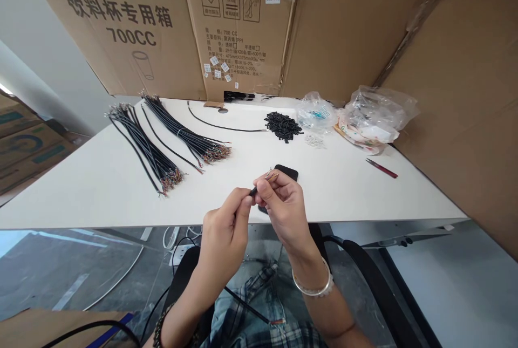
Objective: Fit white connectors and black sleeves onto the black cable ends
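A black cable (253,192) runs between my two hands above the table's front edge. My left hand (229,221) is closed round the cable's black sheath. At the bared end, the thumb and fingers of my right hand (283,199) pinch the thin wires (273,176), which fan out above the fingertips. Behind my right hand lies a dark phone (288,172), partly covered by it. Another stretch of black cable (249,305) crosses my lap, with a reddish end; whether it belongs to the held cable I cannot tell.
Bundles of black cables (148,148) (184,129) lie on the white table (324,191) at left. A single cable (222,127), black tube pieces (283,125), small white parts (314,141), plastic bags (374,116) and red-handled tweezers (381,168) lie further back. Cardboard (343,24) walls the back and right.
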